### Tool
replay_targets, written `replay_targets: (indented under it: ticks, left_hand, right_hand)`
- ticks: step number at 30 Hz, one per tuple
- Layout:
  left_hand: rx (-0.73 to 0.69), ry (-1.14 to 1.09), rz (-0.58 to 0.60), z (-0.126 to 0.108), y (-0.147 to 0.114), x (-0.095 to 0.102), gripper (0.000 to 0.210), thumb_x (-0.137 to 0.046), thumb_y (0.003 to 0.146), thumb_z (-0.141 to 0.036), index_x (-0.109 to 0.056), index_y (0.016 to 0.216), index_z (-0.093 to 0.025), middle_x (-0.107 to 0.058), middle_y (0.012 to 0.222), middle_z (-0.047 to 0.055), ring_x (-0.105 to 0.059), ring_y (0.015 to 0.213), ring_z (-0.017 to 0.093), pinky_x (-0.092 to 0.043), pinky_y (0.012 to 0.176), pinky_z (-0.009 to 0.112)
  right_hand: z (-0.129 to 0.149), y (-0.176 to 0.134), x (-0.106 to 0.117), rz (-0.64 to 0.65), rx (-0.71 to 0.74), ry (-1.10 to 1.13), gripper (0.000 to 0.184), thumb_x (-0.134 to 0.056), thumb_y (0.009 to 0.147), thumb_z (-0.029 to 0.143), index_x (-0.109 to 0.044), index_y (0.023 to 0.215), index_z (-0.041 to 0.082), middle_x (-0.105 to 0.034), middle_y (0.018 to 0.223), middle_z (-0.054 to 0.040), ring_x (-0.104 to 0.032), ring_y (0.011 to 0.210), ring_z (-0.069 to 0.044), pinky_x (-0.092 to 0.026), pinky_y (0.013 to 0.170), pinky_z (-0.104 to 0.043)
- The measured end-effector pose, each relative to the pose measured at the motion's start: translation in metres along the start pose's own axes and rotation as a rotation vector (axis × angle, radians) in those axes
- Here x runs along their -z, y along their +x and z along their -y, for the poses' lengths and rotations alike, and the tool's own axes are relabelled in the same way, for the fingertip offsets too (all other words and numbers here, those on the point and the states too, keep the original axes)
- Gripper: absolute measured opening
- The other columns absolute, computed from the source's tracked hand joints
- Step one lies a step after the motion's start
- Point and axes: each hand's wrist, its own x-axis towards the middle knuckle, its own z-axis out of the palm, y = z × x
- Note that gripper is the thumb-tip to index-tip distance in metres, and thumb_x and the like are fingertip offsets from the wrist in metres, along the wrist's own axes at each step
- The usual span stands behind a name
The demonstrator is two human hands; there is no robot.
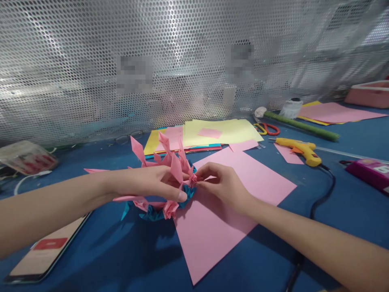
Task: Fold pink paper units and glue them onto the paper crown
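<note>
Left hand [146,181] holds, right hand [226,187] pinches, a spiky pink and blue folded paper ring [176,167].

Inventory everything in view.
Papercraft: 1, pink and blue, centre
Large sheet: 1, pink, centre
Small sheets: several, pink, back
Paper piles: 2, mixed, back
Scissors: count unclear, red and yellow, back
Glue gun: 1, yellow, right
Rod: 1, green, right
Jar: 1, white, back
Bin: 1, pink, right
Box: 1, purple, right
Phone: 1, pale screen, left
Tub: 1, clear, left
Glasses: 1, clear, left
Mesh: 1, silver, background
Table: 1, blue, beneath
Left hand, right hand: 2, bare, centre
</note>
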Motion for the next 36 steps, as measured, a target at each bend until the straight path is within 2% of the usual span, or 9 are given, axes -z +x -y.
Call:
replay_targets:
  ticks: [10, 16, 21, 26, 31, 36]
  left_hand:
    - [0.01, -0.007, -0.021, 0.0041, 0.0019, 0.0009, 0.019, -0.068, 0.083, -0.036, -0.069, 0.076, -0.019, -0.072, 0.073, 0.001, -0.069, 0.078, 0.022, -0.048, 0.081, 0.03]
    - [0.022, 0.005, -0.031, 0.0002, 0.0019, -0.0009, 0.021, -0.067, 0.082, -0.037, -0.072, 0.091, -0.018, -0.072, 0.07, 0.001, -0.07, 0.078, 0.023, -0.048, 0.078, 0.031]
    - [0.036, -0.004, -0.055, -0.0034, -0.0007, -0.0041, 0.017, -0.066, 0.083, -0.036, -0.066, 0.081, -0.019, -0.072, 0.072, 0.001, -0.07, 0.077, 0.022, -0.049, 0.077, 0.031]
    - [0.027, 0.008, -0.074, 0.0, 0.0014, -0.0043, 0.023, -0.066, 0.083, -0.04, -0.061, 0.073, -0.02, -0.071, 0.07, 0.001, -0.069, 0.073, 0.021, -0.05, 0.072, 0.03]
    - [0.033, 0.065, -0.094, 0.0013, 0.0028, -0.0021, 0.02, -0.066, 0.084, -0.038, -0.065, 0.08, -0.019, -0.071, 0.072, 0.0, -0.069, 0.078, 0.021, -0.049, 0.076, 0.03]
    - [0.042, 0.091, -0.131, -0.0031, 0.0012, -0.0042, 0.024, -0.067, 0.082, -0.041, -0.063, 0.092, -0.02, -0.07, 0.072, -0.001, -0.069, 0.081, 0.023, -0.047, 0.07, 0.029]
  right_hand:
    - [0.0003, 0.0007, 0.0001, 0.011, 0.0, -0.007, 0.01, -0.072, 0.076, 0.016, -0.069, 0.085, 0.019, -0.071, 0.085, -0.002, -0.069, 0.081, -0.017, -0.058, 0.078, -0.034]
    - [0.0, 0.0008, 0.0006, 0.011, 0.002, -0.005, 0.009, -0.072, 0.077, 0.016, -0.069, 0.085, 0.018, -0.071, 0.084, -0.0023, -0.068, 0.081, -0.017, -0.058, 0.078, -0.035]
    - [0.0002, 0.0017, 0.0008, 0.009, 0.006, -0.001, 0.01, -0.072, 0.077, 0.016, -0.069, 0.086, 0.018, -0.071, 0.084, -0.0025, -0.069, 0.081, -0.017, -0.058, 0.078, -0.035]
    - [0.001, 0.0013, 0.0002, 0.008, 0.009, 0.0, 0.01, -0.072, 0.076, 0.017, -0.068, 0.085, 0.018, -0.071, 0.083, -0.0022, -0.068, 0.08, -0.017, -0.059, 0.078, -0.034]
    - [0.0012, 0.0002, -0.0001, 0.005, 0.014, 0.002, 0.009, -0.072, 0.076, 0.017, -0.068, 0.084, 0.018, -0.071, 0.083, -0.0021, -0.069, 0.08, -0.017, -0.059, 0.077, -0.035]
    - [0.0007, 0.0004, -0.0001, 0.002, 0.012, -0.001, 0.01, -0.074, 0.076, 0.021, -0.068, 0.084, 0.018, -0.071, 0.083, -0.0026, -0.069, 0.08, -0.018, -0.059, 0.077, -0.036]
